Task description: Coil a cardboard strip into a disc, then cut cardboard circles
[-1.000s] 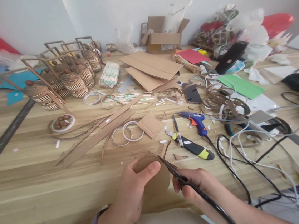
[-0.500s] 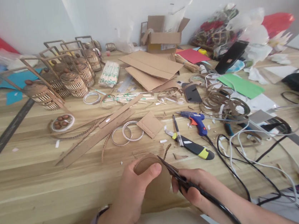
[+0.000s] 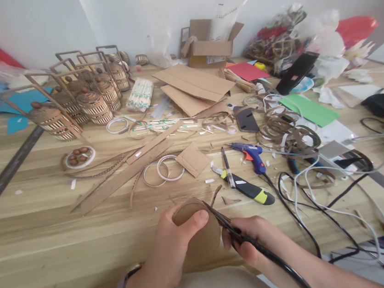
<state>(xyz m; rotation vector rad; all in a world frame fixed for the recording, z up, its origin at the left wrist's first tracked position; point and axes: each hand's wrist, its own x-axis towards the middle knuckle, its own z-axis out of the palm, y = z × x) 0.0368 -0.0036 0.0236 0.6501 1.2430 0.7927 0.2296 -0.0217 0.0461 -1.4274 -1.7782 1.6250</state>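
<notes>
My left hand (image 3: pixel 179 233) grips a round piece of cardboard (image 3: pixel 204 239), its thumb lying flat across the upper face. In my right hand (image 3: pixel 254 236) are scissors (image 3: pixel 235 232) with long black handles. Their blades lie along the upper right edge of the disc, and a thin offcut strip (image 3: pixel 216 196) curls up beside them. Whether the blades are fully closed is hard to see. Just beyond my hands lie a black and yellow utility knife (image 3: pixel 253 192), a pen (image 3: pixel 228 167) and a blue glue gun (image 3: pixel 251 153).
Rolls of tape (image 3: pixel 170 168), a cardboard square (image 3: pixel 194 160) and long cardboard strips (image 3: pixel 113 185) lie mid-table. Several small bamboo lanterns (image 3: pixel 94 108) stand at back left near a bowl of brown beads (image 3: pixel 81 157). Cables (image 3: pixel 310 204) tangle on the right. An open box (image 3: pixel 211 49) stands behind.
Almost nothing differs. Both hands, the cardboard disc and the scissors keep nearly the same position, with only a tiny shift.
</notes>
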